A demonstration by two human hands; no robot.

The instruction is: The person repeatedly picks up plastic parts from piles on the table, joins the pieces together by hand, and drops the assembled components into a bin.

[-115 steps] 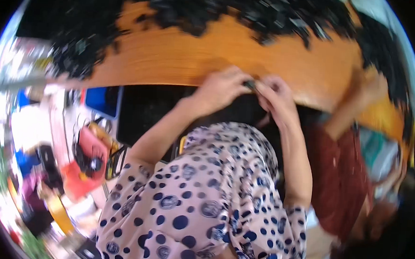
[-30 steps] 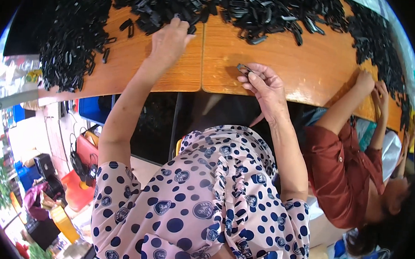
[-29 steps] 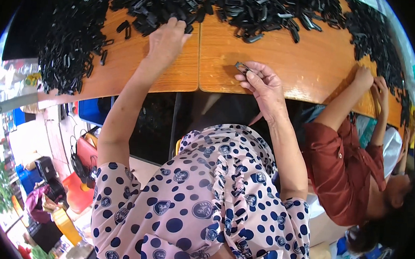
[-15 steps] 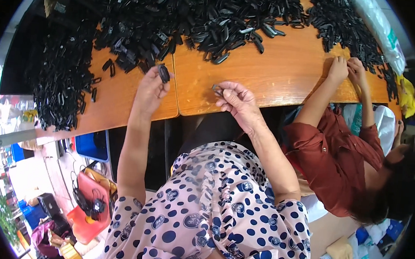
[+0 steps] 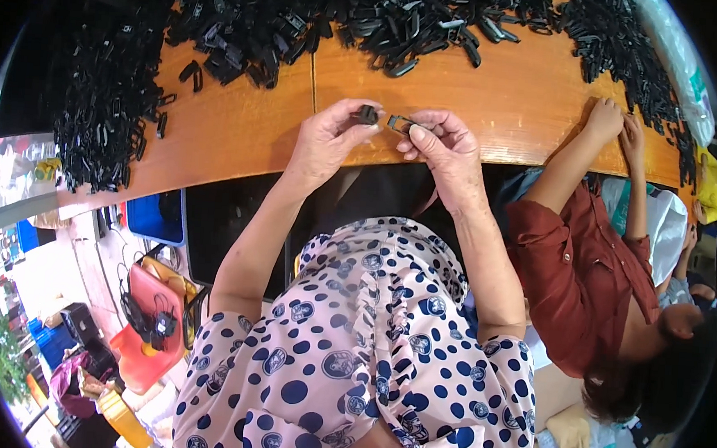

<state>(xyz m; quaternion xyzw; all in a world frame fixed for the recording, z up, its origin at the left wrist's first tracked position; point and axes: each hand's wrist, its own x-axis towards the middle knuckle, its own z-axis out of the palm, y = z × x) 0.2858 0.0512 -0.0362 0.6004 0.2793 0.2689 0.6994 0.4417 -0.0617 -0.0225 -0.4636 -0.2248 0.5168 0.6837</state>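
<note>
Over the table's near edge, my left hand (image 5: 324,146) pinches a small black oval plastic piece (image 5: 368,114) between thumb and fingers. Close by on the right, my right hand (image 5: 451,154) grips a thin black frame-like piece (image 5: 397,122), its open end pointing at the left hand's piece. A narrow gap separates the two pieces. Part of each is covered by fingertips, so their exact kind is unclear. Beyond my hands a large heap of glossy black plastic pieces (image 5: 305,15) covers the far part of the table.
The orange wooden table (image 5: 241,126) has a seam running away from me. Smaller black parts lie piled at the left (image 5: 102,118) and far right (image 5: 619,51). A co-worker in a dark red shirt (image 5: 581,270) sits at my right, hands on the table edge. A red chair (image 5: 151,326) stands lower left.
My left hand has moved right and turned, bringing its oval piece close to the right hand's piece. The right hand has shifted slightly right and farther over the table. The view has shifted a little.
</note>
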